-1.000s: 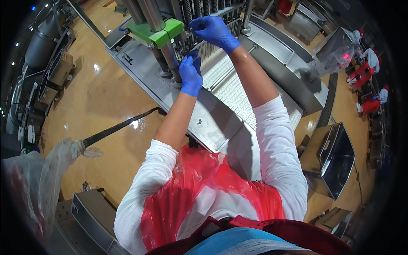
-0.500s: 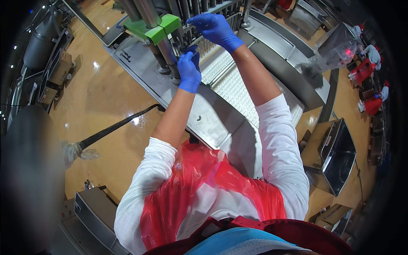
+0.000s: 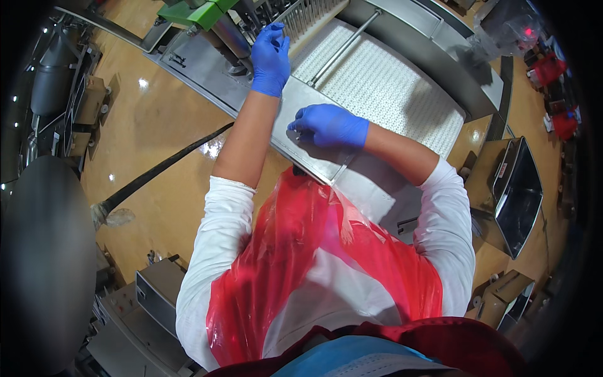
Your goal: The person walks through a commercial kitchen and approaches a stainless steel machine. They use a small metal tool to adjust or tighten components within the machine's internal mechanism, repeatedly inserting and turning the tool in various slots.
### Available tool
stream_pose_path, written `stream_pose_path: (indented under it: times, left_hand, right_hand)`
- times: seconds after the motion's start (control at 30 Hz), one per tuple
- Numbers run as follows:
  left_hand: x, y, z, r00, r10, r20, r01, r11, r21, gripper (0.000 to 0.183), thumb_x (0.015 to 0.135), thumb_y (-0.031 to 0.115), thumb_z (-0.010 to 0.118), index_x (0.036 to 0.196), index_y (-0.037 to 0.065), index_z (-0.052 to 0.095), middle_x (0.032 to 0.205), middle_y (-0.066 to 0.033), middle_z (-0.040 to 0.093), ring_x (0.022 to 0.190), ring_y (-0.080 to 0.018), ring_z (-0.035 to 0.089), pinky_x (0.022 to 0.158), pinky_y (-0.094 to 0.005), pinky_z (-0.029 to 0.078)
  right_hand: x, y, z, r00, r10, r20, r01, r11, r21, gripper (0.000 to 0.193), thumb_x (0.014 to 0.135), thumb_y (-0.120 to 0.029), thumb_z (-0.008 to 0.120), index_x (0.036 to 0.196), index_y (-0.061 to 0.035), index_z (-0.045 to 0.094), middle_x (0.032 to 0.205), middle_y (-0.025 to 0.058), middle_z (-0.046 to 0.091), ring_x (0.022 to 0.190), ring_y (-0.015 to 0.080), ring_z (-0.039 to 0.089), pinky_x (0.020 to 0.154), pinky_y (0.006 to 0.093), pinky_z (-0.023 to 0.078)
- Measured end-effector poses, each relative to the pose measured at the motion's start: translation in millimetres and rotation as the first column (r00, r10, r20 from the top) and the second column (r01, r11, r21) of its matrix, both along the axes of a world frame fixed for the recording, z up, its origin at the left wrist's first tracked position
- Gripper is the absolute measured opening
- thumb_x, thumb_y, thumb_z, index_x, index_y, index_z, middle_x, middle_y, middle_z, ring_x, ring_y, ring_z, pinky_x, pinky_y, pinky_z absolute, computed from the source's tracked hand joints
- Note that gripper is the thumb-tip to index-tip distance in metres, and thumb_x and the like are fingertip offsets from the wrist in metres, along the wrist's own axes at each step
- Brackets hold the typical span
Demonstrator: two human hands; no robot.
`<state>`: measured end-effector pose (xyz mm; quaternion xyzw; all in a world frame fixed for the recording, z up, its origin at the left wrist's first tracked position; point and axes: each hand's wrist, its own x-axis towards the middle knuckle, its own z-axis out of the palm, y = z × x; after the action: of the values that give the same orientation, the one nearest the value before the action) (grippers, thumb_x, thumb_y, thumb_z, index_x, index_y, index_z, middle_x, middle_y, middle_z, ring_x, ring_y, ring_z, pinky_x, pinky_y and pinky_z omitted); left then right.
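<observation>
The blue-gloved left hand [image 3: 270,61], fingers loosely curled, is at the far side between a round steel column [image 3: 231,38] and a row of thin metal needles [image 3: 308,22]; whether it grips anything cannot be told. The blue-gloved right hand [image 3: 330,125], fingers bent, is over the smooth grey steel ledge [image 3: 308,97], near and left of the white textured belt [image 3: 383,75]; its grasp is hidden.
</observation>
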<state>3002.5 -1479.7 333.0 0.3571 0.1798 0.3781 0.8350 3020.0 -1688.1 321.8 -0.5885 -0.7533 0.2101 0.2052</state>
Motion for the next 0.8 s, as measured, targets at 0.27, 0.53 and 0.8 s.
stream_pose_path:
  times: [0.27, 0.53, 0.8]
  left_hand:
    - [1, 2, 11, 0.998, -0.039, -0.053, 0.038, 0.999, -0.030, 0.021, 0.081, 0.005, 0.055, 0.100, 0.009, 0.063, 0.071, 0.0049, 0.043, 0.069, -0.0073, 0.041, 0.094, -0.0293, 0.036]
    - [-1, 11, -2, 0.999, 0.046, -0.011, -0.047, 0.988, -0.144, 0.023, 0.079, 0.003, 0.054, 0.099, 0.007, 0.065, 0.081, 0.0018, 0.055, 0.070, -0.0103, 0.050, 0.065, -0.0209, 0.044]
    - [2, 8, -5, 0.999, 0.024, -0.021, -0.026, 0.996, -0.089, 0.025, 0.078, 0.006, 0.056, 0.101, 0.006, 0.066, 0.089, -0.0039, 0.065, 0.086, -0.0199, 0.061, 0.085, -0.0330, 0.049]
  right_hand:
    - [59, 33, -6, 0.933, -0.234, -0.274, 0.272, 0.956, 0.107, 0.018, 0.086, -0.020, 0.067, 0.091, -0.0026, 0.066, 0.087, 0.0197, 0.068, 0.080, 0.0320, 0.068, 0.074, 0.0407, 0.054]
    - [131, 150, 142, 0.962, -0.253, -0.106, 0.257, 0.699, 0.667, 0.012, 0.084, -0.013, 0.074, 0.092, -0.0063, 0.069, 0.080, 0.0100, 0.071, 0.072, 0.0209, 0.071, 0.069, 0.0334, 0.056]
    - [135, 190, 187, 0.896, -0.204, 0.395, -0.001, 0.888, 0.461, 0.012, 0.086, -0.015, 0.063, 0.094, -0.0097, 0.070, 0.084, 0.0161, 0.070, 0.079, 0.0385, 0.067, 0.072, 0.0460, 0.055]
